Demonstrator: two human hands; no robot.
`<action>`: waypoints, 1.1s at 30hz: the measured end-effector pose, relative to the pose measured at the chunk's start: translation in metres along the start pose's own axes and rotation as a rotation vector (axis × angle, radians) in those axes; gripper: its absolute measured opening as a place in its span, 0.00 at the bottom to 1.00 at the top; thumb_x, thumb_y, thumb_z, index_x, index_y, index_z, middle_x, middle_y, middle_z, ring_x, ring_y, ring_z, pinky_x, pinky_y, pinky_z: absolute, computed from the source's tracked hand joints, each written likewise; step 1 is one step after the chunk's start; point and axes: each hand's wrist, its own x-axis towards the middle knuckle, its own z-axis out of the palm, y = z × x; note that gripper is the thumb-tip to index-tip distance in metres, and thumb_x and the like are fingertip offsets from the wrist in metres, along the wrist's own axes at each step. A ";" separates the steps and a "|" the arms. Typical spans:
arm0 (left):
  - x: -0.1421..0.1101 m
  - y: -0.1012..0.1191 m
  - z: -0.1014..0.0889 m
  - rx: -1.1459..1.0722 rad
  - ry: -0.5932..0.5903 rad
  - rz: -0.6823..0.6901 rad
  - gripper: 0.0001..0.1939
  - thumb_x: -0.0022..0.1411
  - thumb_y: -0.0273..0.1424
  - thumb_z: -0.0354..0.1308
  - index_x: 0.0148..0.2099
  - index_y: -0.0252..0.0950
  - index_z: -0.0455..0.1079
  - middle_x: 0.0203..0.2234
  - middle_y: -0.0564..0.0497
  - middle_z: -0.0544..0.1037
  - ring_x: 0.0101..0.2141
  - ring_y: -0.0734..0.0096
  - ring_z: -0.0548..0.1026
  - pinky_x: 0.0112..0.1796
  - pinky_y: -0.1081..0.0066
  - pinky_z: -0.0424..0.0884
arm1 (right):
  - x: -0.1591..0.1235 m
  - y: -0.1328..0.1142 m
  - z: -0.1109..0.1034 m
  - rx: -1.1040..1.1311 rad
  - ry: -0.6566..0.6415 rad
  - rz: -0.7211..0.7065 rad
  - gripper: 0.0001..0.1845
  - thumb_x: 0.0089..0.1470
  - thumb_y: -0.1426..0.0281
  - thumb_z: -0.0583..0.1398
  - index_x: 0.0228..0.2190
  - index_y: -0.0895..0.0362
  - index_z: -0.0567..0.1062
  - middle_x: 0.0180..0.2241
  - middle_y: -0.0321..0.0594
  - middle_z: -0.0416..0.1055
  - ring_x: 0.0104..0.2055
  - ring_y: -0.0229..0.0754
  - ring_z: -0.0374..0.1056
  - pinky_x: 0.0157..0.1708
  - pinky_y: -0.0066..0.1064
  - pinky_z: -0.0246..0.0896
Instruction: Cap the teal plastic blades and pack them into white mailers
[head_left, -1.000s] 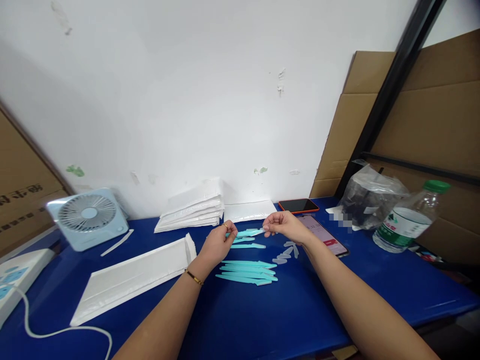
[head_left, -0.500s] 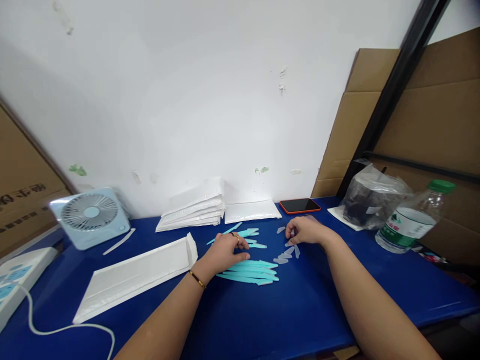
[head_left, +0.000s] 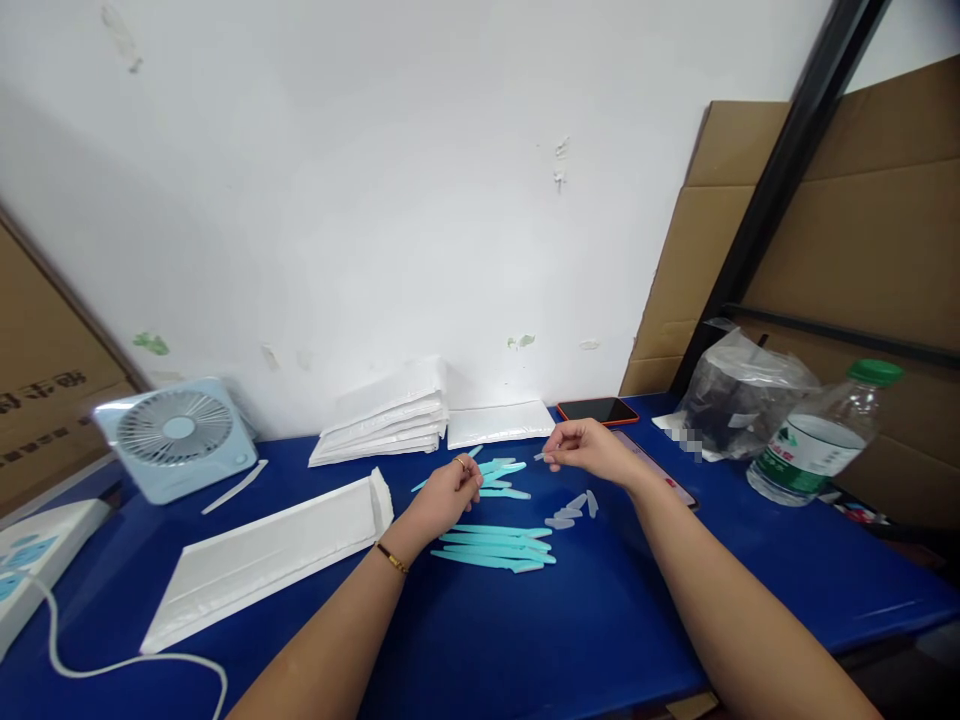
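Several flat teal plastic sticks (head_left: 495,545) lie in a row on the blue table (head_left: 570,630), with a few more (head_left: 504,468) behind them. My left hand (head_left: 450,492) is closed on one teal stick whose end pokes out to the left. My right hand (head_left: 589,450) is raised a little above the table and pinches a small clear plastic cap (head_left: 541,457) between thumb and finger. A few more clear caps (head_left: 574,508) lie on the table under my right wrist.
A long white bubble mailer (head_left: 262,555) lies at the left, a stack of mailers (head_left: 386,415) at the back. A small fan (head_left: 176,435), two phones (head_left: 598,410), a plastic bag (head_left: 742,395) and a water bottle (head_left: 821,440) stand around. Cardboard leans at both sides.
My right hand has lifted off the clear caps with one pinched in its fingers. My left hand has drawn back from the teal row with one stick in it.
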 end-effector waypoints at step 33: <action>0.008 -0.021 0.000 0.572 0.167 0.031 0.24 0.55 0.44 0.55 0.54 0.46 0.63 0.51 0.48 0.66 0.52 0.56 0.60 0.49 0.60 0.57 | 0.011 0.038 -0.009 -0.785 0.031 -0.082 0.10 0.45 0.76 0.58 0.31 0.56 0.77 0.34 0.41 0.73 0.35 0.42 0.68 0.35 0.28 0.60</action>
